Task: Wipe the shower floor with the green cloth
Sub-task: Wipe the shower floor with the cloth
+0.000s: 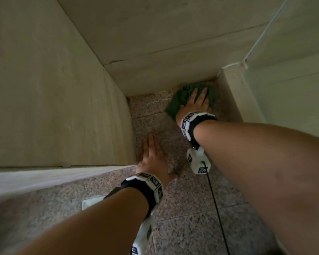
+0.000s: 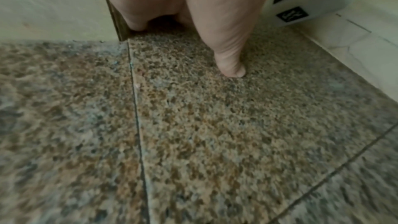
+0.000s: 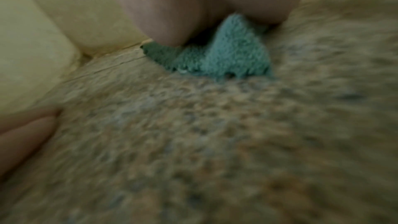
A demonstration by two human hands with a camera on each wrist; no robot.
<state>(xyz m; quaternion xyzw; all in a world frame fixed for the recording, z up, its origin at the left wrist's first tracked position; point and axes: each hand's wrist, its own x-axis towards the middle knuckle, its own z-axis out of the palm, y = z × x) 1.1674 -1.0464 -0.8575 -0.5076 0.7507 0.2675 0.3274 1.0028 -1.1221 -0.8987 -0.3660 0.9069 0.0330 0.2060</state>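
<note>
The green cloth (image 1: 180, 102) lies crumpled on the speckled granite shower floor (image 1: 166, 129) in the far right corner. My right hand (image 1: 197, 103) lies flat on it with straight fingers, pressing it down. The right wrist view is blurred; there the cloth (image 3: 228, 55) bunches under my palm close to the wall. My left hand (image 1: 153, 159) rests flat on the floor near the left wall, fingers straight and holding nothing. Its thumb (image 2: 230, 64) touches the floor (image 2: 215, 125) in the left wrist view.
Beige tiled walls (image 1: 53, 89) close in the stall at left and back. A low beige ledge (image 1: 234, 96) bounds the right side. A raised threshold (image 1: 44, 175) crosses at the lower left. A black cable (image 1: 215, 205) trails from my right wrist device over the floor.
</note>
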